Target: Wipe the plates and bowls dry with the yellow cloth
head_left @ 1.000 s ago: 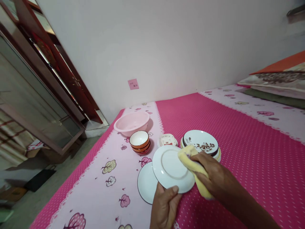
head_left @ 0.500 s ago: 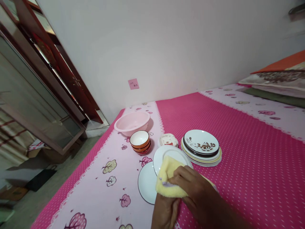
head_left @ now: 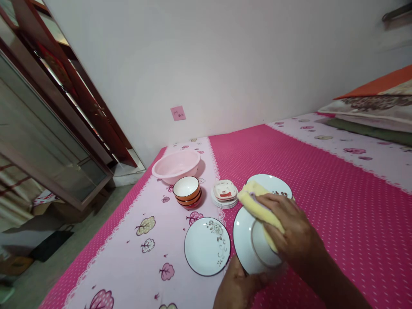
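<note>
Gripping upturned plate (head_left: pixel 247 241), left hand (head_left: pixel 238 284); yellow cloth (head_left: pixel 254 204), right hand (head_left: pixel 289 226) — stacked bowls (head_left: pixel 189 198) beside pink basin (head_left: pixel 165 175)

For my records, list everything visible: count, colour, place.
Held plate: 1, white, lower centre
Cloth: 1, yellow, over held plate
Floral plate: 1, white, left of held plate
Obscured plate: 1, white, behind cloth
Dish stack: 1, white, centre
Bowl stack: 1, orange, beside dishes
Basin: 1, pink, behind bowls
Patterned sheet: 1, pink, underneath
Bedding pile: 1, multicoloured, right
Note: 1, pink, wall
Door: 1, maroon, left
Clutter: uncounted, mixed, floor
Left hand, right hand: 2, bare, lower centre
</note>
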Available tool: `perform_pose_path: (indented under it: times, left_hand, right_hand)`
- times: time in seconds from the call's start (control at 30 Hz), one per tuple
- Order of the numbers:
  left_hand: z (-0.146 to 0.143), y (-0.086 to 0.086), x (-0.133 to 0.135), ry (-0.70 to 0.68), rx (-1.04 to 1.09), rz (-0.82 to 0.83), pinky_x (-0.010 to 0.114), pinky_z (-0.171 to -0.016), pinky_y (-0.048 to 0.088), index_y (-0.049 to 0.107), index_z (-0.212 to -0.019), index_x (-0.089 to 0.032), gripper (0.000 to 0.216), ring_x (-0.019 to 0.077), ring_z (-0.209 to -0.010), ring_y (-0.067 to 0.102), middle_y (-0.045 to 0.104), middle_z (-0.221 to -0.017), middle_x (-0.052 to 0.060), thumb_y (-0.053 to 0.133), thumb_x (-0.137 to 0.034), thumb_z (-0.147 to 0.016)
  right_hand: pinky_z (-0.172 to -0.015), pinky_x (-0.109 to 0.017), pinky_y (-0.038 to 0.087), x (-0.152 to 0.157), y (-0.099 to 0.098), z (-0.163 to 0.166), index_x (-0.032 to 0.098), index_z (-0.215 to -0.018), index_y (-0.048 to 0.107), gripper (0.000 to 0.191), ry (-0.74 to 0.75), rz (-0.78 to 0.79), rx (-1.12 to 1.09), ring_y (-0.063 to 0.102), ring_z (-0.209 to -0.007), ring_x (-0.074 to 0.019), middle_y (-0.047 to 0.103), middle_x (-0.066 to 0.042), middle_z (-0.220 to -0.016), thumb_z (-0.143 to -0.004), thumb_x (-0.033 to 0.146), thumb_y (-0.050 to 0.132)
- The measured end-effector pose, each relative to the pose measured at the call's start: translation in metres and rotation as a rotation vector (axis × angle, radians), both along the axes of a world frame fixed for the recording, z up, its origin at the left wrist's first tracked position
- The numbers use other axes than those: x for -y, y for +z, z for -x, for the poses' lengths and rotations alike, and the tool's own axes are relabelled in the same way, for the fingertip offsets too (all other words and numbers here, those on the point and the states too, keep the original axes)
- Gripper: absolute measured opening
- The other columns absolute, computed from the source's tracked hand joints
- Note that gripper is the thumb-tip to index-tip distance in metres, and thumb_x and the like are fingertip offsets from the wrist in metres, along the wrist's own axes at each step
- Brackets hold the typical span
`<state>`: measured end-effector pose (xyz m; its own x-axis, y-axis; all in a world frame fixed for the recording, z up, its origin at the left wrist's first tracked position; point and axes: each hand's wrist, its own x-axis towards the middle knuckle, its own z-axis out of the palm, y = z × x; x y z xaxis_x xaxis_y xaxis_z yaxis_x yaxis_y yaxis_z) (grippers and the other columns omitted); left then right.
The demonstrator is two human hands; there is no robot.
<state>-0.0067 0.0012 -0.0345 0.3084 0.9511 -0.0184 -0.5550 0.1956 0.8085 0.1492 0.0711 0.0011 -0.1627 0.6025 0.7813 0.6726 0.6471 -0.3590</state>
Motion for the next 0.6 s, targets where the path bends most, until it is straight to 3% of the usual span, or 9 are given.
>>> perform_pose_path:
  times: [0.1,0.2,0.27,0.33,0.43,0.6]
  left_hand:
    - [0.003,-0.009,0.000,0.068,0.106,0.049,0.053,-0.117,0.037,0.066,-0.134,-0.014,0.075,0.0381,-0.129,0.061,0.074,-0.126,0.016,0.087,-0.017,-0.062]
    - [0.014,-0.012,0.001,0.100,0.154,0.104,0.054,-0.116,0.038,0.065,-0.134,-0.013,0.076,0.0388,-0.127,0.063,0.076,-0.121,0.017,0.087,-0.015,-0.061]
    - [0.021,-0.011,0.000,0.103,0.191,0.105,0.054,-0.117,0.038,0.060,-0.141,-0.016,0.083,0.0382,-0.128,0.063,0.077,-0.120,0.016,0.085,-0.014,-0.062]
    - [0.028,-0.009,-0.002,0.106,0.233,0.088,0.054,-0.117,0.038,0.053,-0.148,-0.018,0.089,0.0373,-0.129,0.062,0.076,-0.122,0.015,0.082,-0.012,-0.064]
    - [0.035,-0.009,-0.003,0.108,0.281,0.063,0.054,-0.117,0.039,0.047,-0.153,-0.019,0.093,0.0375,-0.132,0.060,0.074,-0.129,0.014,0.079,-0.009,-0.066]
    - [0.041,-0.012,-0.002,0.109,0.299,0.072,0.054,-0.116,0.040,0.044,-0.154,-0.017,0.091,0.0374,-0.134,0.058,0.073,-0.129,0.015,0.073,-0.005,-0.069]
  right_hand:
    - [-0.097,-0.046,0.052,-0.009,0.000,-0.017,0.018,-0.128,0.063,0.038,-0.048,0.218,-0.120,0.066,-0.115,-0.0318,0.070,-0.015,-0.125,-0.096,0.035,0.050]
    - [-0.076,-0.043,0.057,-0.012,0.003,-0.027,0.016,-0.123,0.067,0.053,-0.059,0.595,-0.295,0.073,-0.091,-0.0326,0.077,-0.014,-0.107,-0.091,0.057,0.055]
    - [-0.061,-0.038,0.055,-0.010,0.006,-0.028,0.014,-0.123,0.068,0.064,0.045,0.853,-0.456,0.072,-0.074,-0.0297,0.078,-0.012,-0.089,-0.088,0.067,0.058]
    - [-0.058,-0.036,0.054,-0.006,0.009,-0.025,0.013,-0.124,0.068,0.067,0.211,1.025,-0.652,0.071,-0.068,-0.0275,0.078,-0.009,-0.082,-0.086,0.068,0.061]
    - [-0.068,-0.036,0.058,0.002,0.013,-0.015,0.014,-0.125,0.067,0.063,0.413,1.123,-0.848,0.074,-0.077,-0.0272,0.080,-0.010,-0.090,-0.085,0.063,0.068]
    - [-0.073,-0.037,0.060,0.007,0.012,-0.001,0.017,-0.137,0.061,0.067,0.539,1.152,-0.874,0.074,-0.078,-0.0257,0.080,-0.008,-0.092,-0.084,0.057,0.072]
